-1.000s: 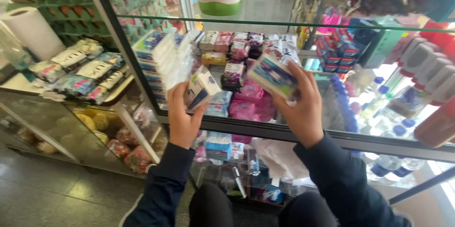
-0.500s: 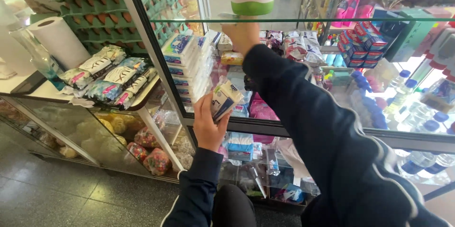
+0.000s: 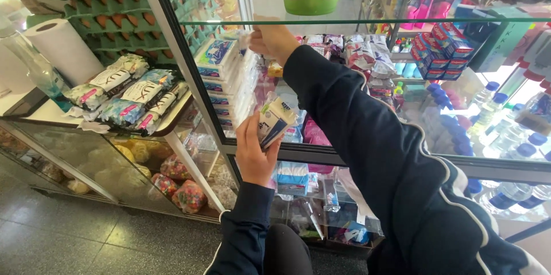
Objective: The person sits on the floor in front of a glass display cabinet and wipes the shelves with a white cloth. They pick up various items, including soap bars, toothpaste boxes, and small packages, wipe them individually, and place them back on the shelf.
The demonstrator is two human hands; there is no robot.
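Inside the glass cabinet, 12 o'clock: your right hand (image 3: 274,41) pinches a clear-wrapped packet (image 3: 244,36) | left hand (image 3: 253,154) clasps small white-and-blue wrapped packs (image 3: 273,121) | risk: loose packs may slip.

packets (image 3: 274,121): we see glossy plastic wrap
shelf (image 3: 402,20): we see smooth clear glass
paper roll (image 3: 64,50): we see matt white paper
sleeve (image 3: 379,143): we see dark matt cloth

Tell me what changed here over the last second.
The right hand went from holding a packet low at the case front to reaching up beneath the glass shelf, at the stacked packs. The left hand kept its small packets, barely moving. The shelves' goods stayed put.
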